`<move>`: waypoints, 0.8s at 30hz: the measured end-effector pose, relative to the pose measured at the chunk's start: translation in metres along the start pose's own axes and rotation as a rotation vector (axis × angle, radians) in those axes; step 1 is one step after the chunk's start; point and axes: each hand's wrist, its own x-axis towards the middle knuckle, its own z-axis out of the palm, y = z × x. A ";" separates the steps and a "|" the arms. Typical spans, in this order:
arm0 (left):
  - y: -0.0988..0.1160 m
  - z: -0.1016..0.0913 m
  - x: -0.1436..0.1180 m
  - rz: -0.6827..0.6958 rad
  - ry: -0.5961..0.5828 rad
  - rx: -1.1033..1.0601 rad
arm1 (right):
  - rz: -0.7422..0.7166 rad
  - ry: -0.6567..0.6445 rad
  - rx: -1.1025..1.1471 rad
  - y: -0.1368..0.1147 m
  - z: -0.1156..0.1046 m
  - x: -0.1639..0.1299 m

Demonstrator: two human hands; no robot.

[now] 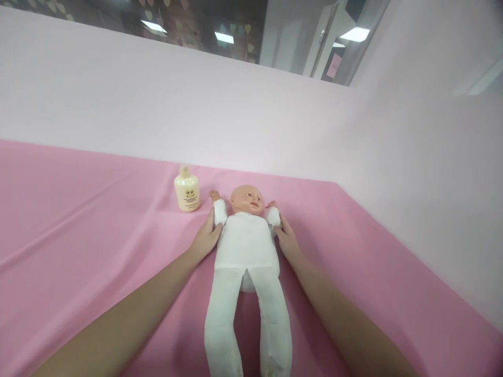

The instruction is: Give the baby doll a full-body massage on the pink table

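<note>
A baby doll (247, 243) with a white cloth body lies on its back, its bare head (244, 199) toward the wall and its legs toward me. My left hand (206, 236) is closed around the doll's upper arm on the left side, with the thumb by its shoulder. On the other side, my right hand (287, 238) grips the doll's other arm, some fingers hidden behind it. Both doll arms are bent upward, hands beside the head. A cream-coloured pump bottle (187, 191) stands upright just beyond my left hand, touched by neither hand.
A pink cloth (98, 209) with a few creases covers the table. White walls (165, 110) rise along its back and right edges. Above the back wall is a window (220, 31) with reflected lights and heart-shaped decorations.
</note>
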 end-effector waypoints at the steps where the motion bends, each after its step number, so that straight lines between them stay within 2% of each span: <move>1: -0.001 0.000 0.001 -0.002 0.010 -0.048 | 0.018 0.006 0.033 -0.001 0.000 0.000; 6: -0.005 0.003 0.006 0.009 0.032 -0.290 | 0.057 0.024 0.248 -0.004 0.002 0.001; 12: -0.001 0.004 0.005 -0.038 0.013 -0.501 | 0.129 0.051 0.438 0.010 0.004 0.004; 16: 0.004 0.004 0.003 -0.011 -0.031 -0.482 | 0.106 -0.020 0.464 0.009 0.006 0.003; 18: 0.006 0.003 0.001 -0.009 -0.023 -0.419 | 0.105 -0.017 0.450 0.006 0.007 0.002; 21: 0.009 0.002 0.000 0.034 0.018 -0.295 | 0.126 0.051 0.437 0.003 0.007 0.003; 24: 0.009 0.001 -0.001 0.088 0.056 -0.233 | 0.111 0.181 0.396 0.005 0.006 0.006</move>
